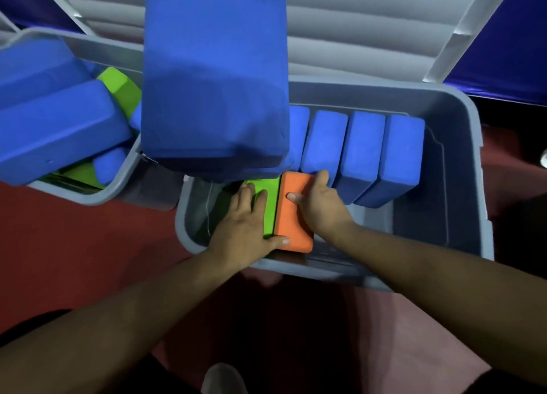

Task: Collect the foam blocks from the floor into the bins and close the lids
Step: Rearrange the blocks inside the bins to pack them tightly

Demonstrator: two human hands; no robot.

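Observation:
A grey bin (461, 168) stands open below me with several blue foam blocks (364, 153) standing on edge along its far side. An orange block (291, 224) and a green block (268, 204) sit upright side by side at the bin's near left. My left hand (242, 230) lies over the green block, thumb against the orange block's lower edge. My right hand (319, 204) grips the orange block from the right, fingers over its top. A big blue block (213, 76) looms close to the camera and hides the bin's left part.
A second grey bin (88, 198) at the left holds large blue blocks (56, 121) and green blocks (121, 85). The right bin's white ribbed lid (370, 29) stands open behind it. The floor (88, 245) is red. A shoe tip (222, 379) shows at the bottom.

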